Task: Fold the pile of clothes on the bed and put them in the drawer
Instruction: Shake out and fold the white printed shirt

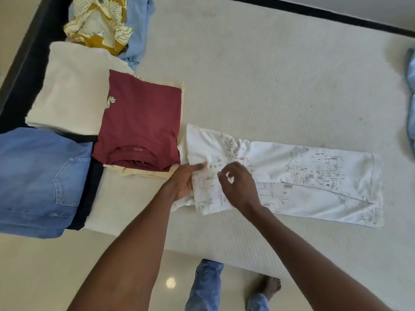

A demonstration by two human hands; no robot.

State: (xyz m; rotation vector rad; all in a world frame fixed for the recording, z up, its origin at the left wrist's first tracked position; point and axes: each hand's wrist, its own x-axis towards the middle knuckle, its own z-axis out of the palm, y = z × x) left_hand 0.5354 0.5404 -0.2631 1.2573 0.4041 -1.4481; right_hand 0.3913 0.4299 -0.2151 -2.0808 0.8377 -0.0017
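Hands meet at the near end of a white printed cotton garment point(280, 176) lying lengthwise on the cream bed point(269, 86): left hand point(186, 179) grips its folded edge, right hand point(238, 185) pinches the cloth. Fabric looks light, limp and crease-prone, best taken at edges or corners.

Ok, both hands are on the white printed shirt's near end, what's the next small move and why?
Probably carry that bunched end across toward the far hem. The left hand and right hand both pinch the shirt at its left end, already narrowed into a long strip, while the rest lies flat and unfolded on the bed. The finished maroon tee suggests a compact square.
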